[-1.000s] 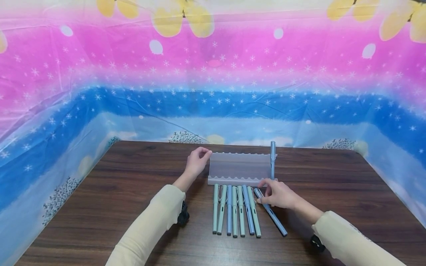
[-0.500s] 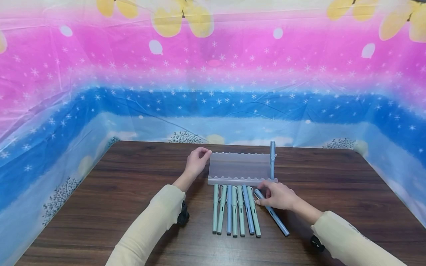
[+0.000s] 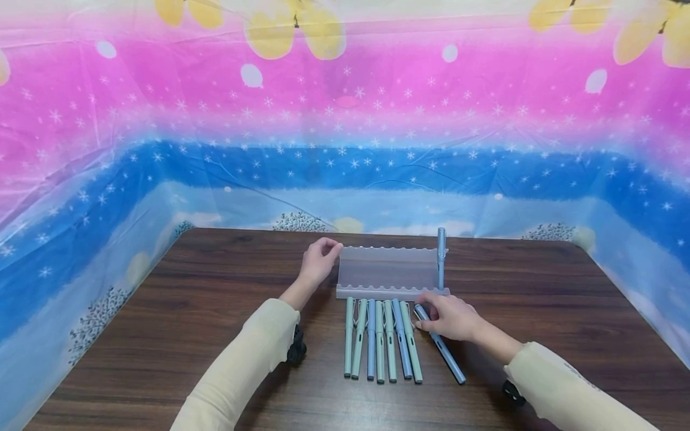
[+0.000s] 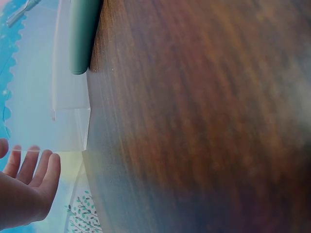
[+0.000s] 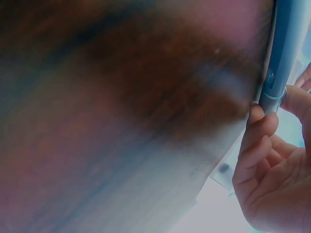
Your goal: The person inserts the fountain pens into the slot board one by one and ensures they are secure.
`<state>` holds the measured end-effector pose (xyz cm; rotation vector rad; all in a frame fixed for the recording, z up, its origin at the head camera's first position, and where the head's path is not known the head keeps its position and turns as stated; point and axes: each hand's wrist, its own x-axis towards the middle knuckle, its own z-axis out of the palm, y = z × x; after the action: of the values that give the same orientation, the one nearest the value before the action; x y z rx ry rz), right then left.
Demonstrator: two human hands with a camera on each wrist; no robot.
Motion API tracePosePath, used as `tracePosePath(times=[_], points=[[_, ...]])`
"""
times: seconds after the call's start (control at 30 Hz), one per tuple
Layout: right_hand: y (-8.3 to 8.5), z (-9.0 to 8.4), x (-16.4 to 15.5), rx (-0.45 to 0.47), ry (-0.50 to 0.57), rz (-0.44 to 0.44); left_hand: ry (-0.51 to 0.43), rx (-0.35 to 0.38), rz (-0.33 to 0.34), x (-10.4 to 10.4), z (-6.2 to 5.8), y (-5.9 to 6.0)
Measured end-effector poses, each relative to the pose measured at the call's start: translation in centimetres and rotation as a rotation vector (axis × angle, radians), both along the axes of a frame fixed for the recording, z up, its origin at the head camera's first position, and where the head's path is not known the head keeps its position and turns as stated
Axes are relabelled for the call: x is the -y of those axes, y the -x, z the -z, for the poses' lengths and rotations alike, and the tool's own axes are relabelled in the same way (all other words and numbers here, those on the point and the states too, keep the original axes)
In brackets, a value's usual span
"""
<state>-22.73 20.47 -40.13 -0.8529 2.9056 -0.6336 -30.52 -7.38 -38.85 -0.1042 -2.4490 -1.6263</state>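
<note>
A translucent pen rack (image 3: 388, 272) stands mid-table, with one blue pen (image 3: 441, 257) lying across its right end. My left hand (image 3: 330, 248) rests against the rack's far left corner; in the left wrist view its fingers (image 4: 29, 167) lie fairly straight beside the rack (image 4: 68, 102). Before the rack, several green and blue pens (image 3: 380, 344) lie side by side. To their right lies a slanted blue pen (image 3: 444, 353), and my right hand (image 3: 423, 321) pinches its far end. The right wrist view shows the fingertips (image 5: 260, 121) curled on that pen (image 5: 286, 43).
The brown wooden table (image 3: 188, 311) is walled on three sides by a pink and blue plastic sheet (image 3: 345, 120). A green pen's end (image 4: 85, 34) lies at the rack's front edge in the left wrist view.
My right hand's fingers have closed down on the slanted blue pen's far end, and the pen has shifted very slightly. The left hand has stayed at the rack.
</note>
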Motion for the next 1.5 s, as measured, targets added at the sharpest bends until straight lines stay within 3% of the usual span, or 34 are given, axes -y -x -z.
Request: tracePosePath(times=[0.67,1.07,1.5], points=[[0.8,-1.4,-1.0,0.147,0.284,0.031,-0.008,0.007,0.0,0.0,0.2,0.2],[1.1,-2.2,-1.3,0.166,0.346,0.081,-0.011,-0.008,-0.003,0.0,0.3,0.3],[1.6,-3.6,-1.6,0.186,0.418,0.076,-0.009,-0.013,-0.008,0.0,0.0,0.1]])
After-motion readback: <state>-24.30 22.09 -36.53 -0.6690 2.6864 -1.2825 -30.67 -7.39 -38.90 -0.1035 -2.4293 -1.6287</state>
